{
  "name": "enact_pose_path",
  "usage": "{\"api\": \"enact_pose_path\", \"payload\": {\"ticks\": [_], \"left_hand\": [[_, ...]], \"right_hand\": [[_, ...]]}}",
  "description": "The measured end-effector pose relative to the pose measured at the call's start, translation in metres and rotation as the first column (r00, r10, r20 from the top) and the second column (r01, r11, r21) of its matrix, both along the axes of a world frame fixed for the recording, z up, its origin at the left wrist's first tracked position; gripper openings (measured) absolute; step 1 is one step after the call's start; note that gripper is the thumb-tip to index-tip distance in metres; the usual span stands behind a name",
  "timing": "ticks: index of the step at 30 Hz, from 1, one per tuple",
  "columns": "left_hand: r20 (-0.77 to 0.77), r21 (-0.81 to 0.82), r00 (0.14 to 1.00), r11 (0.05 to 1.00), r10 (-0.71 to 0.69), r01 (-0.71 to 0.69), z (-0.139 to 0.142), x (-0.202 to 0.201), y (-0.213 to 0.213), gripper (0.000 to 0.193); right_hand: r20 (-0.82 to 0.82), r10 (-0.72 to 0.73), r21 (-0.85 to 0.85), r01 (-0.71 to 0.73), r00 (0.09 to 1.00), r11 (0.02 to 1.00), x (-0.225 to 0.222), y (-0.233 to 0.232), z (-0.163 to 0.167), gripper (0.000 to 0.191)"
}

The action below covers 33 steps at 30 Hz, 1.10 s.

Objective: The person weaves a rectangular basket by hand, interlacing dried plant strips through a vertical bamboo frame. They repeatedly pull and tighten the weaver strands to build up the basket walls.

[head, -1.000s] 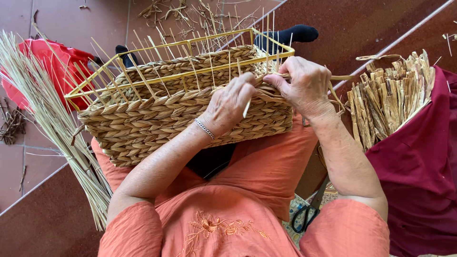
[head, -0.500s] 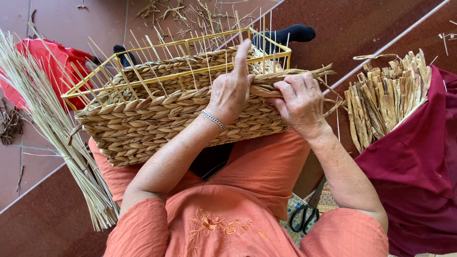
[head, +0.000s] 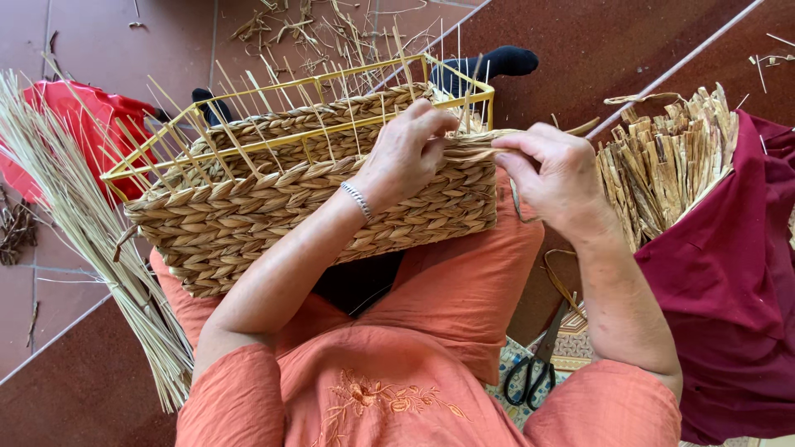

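Straw-coloured strand (head: 484, 145) is pinched by both hands' fingers at the woven basket (head: 273, 215) rim; left hand (head: 406, 153) just beside right hand (head: 555, 178), bare floor (head: 646, 41) beyond.

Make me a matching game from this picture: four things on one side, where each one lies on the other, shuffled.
Things:
1. woven straw basket on a yellow wire frame
2. black-handled scissors
3. bundle of thin pale straw stalks
4. stack of flat dried strips

Places:
A. on the dark red cloth
B. on the person's lap
C. by the right elbow
D. along the left edge

Pairs: 1-B, 2-C, 3-D, 4-A
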<state>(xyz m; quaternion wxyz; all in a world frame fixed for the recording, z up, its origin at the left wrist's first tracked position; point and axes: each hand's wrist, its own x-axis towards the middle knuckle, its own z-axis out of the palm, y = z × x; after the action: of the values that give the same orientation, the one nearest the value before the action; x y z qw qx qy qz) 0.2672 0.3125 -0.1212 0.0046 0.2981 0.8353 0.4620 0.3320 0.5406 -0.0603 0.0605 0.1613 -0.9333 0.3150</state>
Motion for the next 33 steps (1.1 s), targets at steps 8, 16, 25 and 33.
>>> {"api": "enact_pose_path", "payload": {"ticks": [8, 16, 25, 33], "left_hand": [[0.249, -0.211, 0.961, 0.962, -0.118, 0.173, 0.013, 0.005, -0.007, 0.032], [0.048, -0.295, 0.999, 0.955, -0.025, 0.038, 0.025, 0.017, 0.015, 0.039], [0.091, -0.205, 0.993, 0.974, -0.077, 0.095, 0.010, 0.007, 0.004, 0.023], [0.109, -0.346, 0.994, 0.937, -0.013, 0.050, 0.014, 0.007, 0.016, 0.023]], "right_hand": [[-0.447, 0.251, 0.538, 0.034, 0.859, 0.842, -0.032, -0.022, -0.015, 0.007], [0.757, 0.119, -0.068, -0.104, 0.643, 0.992, -0.091, 0.017, 0.006, 0.013], [0.798, 0.328, -0.419, 0.075, 0.506, 0.905, -0.104, 0.036, -0.023, 0.016], [0.773, 0.279, -0.334, -0.009, 0.570, 0.943, -0.115, 0.033, -0.018, 0.018]]}}
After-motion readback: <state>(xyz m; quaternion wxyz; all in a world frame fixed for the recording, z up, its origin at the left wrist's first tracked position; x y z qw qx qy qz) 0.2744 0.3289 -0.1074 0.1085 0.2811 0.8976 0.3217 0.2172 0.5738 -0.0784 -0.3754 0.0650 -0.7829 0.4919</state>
